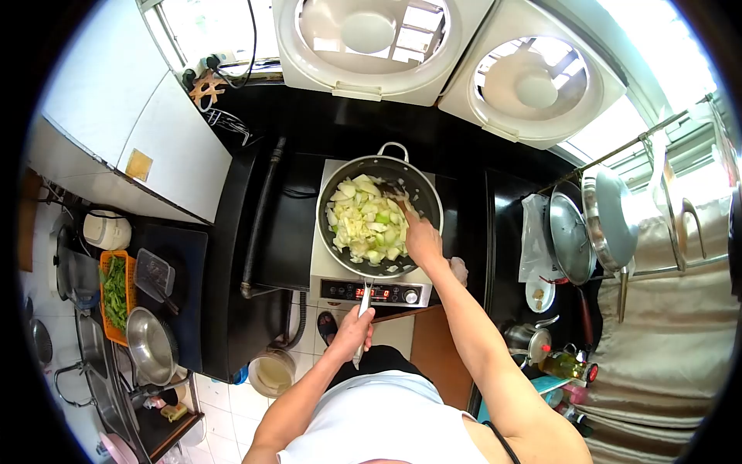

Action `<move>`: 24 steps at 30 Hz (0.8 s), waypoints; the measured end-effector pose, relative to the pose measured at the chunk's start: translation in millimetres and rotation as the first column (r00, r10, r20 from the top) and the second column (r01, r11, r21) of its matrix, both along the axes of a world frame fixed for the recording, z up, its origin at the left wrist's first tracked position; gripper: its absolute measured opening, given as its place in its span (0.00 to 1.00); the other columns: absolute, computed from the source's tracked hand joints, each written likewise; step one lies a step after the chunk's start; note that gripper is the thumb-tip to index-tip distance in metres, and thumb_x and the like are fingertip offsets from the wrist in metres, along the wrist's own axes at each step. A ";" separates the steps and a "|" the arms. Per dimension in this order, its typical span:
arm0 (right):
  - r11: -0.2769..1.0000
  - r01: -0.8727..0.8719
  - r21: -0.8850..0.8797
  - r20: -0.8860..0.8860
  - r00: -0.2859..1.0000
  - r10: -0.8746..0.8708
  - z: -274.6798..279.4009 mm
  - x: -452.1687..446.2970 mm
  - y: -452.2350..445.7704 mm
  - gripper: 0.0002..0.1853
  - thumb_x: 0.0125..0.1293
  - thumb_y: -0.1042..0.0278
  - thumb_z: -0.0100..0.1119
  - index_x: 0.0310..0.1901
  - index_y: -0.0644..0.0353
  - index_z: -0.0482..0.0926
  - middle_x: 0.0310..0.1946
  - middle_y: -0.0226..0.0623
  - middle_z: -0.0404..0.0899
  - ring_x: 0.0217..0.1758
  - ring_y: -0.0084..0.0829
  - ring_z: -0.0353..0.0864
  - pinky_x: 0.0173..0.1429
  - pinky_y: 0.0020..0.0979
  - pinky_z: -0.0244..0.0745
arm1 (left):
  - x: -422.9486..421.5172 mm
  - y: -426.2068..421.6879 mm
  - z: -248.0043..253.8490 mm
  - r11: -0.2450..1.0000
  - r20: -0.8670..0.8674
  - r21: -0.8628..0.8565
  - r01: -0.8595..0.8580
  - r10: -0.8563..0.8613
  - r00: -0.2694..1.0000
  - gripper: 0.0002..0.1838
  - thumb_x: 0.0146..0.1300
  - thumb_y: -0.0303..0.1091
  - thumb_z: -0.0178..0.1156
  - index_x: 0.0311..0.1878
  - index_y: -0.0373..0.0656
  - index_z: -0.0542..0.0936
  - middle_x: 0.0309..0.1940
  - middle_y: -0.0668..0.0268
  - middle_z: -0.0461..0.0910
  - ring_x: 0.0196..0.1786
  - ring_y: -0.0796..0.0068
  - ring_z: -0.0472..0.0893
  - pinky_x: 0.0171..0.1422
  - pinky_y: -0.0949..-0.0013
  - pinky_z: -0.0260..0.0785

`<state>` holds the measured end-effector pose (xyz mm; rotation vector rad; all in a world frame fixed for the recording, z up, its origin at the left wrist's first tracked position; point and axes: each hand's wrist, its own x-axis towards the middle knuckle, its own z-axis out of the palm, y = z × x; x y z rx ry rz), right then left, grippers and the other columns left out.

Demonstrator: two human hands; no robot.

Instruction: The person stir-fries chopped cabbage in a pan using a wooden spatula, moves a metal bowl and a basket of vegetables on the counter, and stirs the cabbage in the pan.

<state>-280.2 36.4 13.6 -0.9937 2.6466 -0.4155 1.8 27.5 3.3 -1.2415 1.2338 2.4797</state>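
A deep frying pan [327, 232] with a dark inside stands on an induction cooker [321, 267] with lit red digits. Chopped pale green-and-white cabbage [367, 220] fills much of it, with small bits stuck along the right inner wall. My left hand [355, 334] is wrapped round the pan's long metal handle [365, 298], on the side nearest me. Over the right part of the pan, my right hand [423, 241] is closed on a brown, wooden-looking spatula [403, 202], whose lower end is among the cabbage. Most of its shaft is hidden by the hand.
Left of me, an orange basket [130, 298] of green vegetables and a steel bowl [151, 346] stand by the sink. To the right are hanging pans [610, 216], a kettle [528, 340] and an oil bottle [564, 366]. A bucket [272, 373] is on the floor.
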 end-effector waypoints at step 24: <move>0.885 -0.464 0.035 -0.030 0.885 0.465 35.7 -1.0 -19.5 0.23 0.72 0.68 0.54 0.66 0.43 0.84 0.46 0.49 0.86 0.48 0.54 0.88 0.53 0.52 0.82 | 1.0 -1.4 -0.2 0.998 0.002 -0.059 0.013 -0.013 1.000 0.16 0.82 0.48 0.56 0.47 0.45 0.71 0.24 0.70 0.73 0.17 0.77 0.72 0.21 0.69 0.66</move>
